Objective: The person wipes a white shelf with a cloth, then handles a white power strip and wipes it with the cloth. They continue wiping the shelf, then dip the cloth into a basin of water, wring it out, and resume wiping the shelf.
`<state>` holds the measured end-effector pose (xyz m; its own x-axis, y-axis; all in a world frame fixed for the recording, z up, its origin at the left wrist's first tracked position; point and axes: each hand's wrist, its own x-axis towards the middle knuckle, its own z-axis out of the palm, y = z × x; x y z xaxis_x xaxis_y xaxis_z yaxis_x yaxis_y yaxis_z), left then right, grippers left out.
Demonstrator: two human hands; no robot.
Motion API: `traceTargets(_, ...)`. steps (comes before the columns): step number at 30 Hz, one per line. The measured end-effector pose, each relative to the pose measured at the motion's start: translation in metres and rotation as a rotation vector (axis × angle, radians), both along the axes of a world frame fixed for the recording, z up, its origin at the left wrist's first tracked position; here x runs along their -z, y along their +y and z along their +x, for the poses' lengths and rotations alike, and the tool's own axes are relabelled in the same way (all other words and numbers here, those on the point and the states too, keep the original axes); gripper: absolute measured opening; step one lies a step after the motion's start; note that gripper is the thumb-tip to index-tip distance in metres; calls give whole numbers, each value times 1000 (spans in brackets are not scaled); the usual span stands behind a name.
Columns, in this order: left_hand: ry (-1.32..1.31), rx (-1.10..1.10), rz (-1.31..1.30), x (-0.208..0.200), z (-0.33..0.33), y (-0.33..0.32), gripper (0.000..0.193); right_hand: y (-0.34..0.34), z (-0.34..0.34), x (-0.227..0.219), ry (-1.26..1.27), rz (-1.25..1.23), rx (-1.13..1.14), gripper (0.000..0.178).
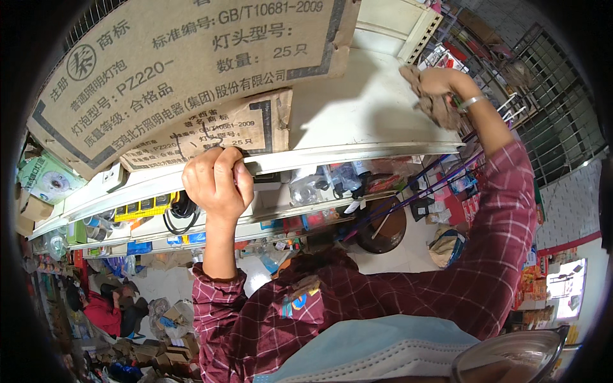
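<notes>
My left hand is closed over the front edge of a white top shelf, its fingers curled just below a small cardboard box. On top of that box a large printed cardboard box lies tilted. My right hand is stretched far out to the shelf's right end. It grips a crumpled brown cloth and presses it on the white shelf surface. Both sleeves are dark red plaid, and there is a metal bracelet on the right wrist.
Under the top shelf, lower shelves are packed with small goods, cables and packets. A round brown tub stands on the floor below. A person in red sits at lower left among cardboard boxes. A metal grille fills the right side.
</notes>
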<state>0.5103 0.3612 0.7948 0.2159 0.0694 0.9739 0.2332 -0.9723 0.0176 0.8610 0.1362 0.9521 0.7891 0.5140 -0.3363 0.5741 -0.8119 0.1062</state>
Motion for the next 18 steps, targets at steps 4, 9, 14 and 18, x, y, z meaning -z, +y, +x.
traceTargets(4,-25,10,-4,-5,0,-6,13,-32,-24,-37,59,-283,-279,28)
traceTargets(9,-40,8,-10,-4,1,-6,12,-36,-9,-36,-375,425,-396,32)
traceTargets(14,-72,-21,21,-5,3,-4,11,59,-5,-11,-796,659,-664,36)
traceTargets(18,-47,23,26,-1,10,-5,14,160,6,25,-1592,-317,-924,32)
